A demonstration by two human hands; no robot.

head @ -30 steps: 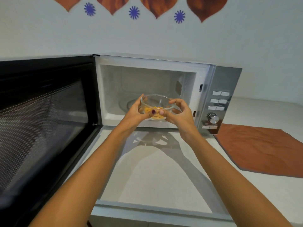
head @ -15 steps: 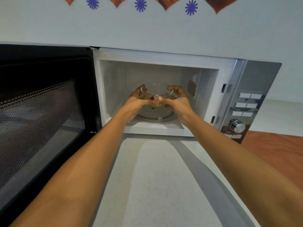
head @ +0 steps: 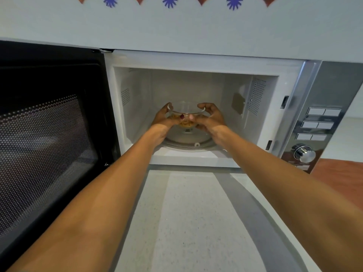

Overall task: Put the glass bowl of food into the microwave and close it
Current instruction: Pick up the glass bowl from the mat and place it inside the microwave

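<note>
Inside microwave (head: 290, 107): glass bowl (head: 186, 114) upright, rim upward.

Pale wall (head: 196, 28) is showing blue flower stickers (head: 170, 1) up top (orange shapes too), speckled counter (head: 188, 222) sitting below.

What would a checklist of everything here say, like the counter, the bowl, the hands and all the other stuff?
Surface: pale speckled counter, bare in front of the microwave.
Job's things: glass bowl with food, held above the turntable inside; microwave door open to the left.
Clutter: orange cloth at right.
Grippers: left hand and right hand both grip the bowl.
Cables: nothing seen.
Surroundings: pale wall with blue flower decorations; control panel with knob.
</note>
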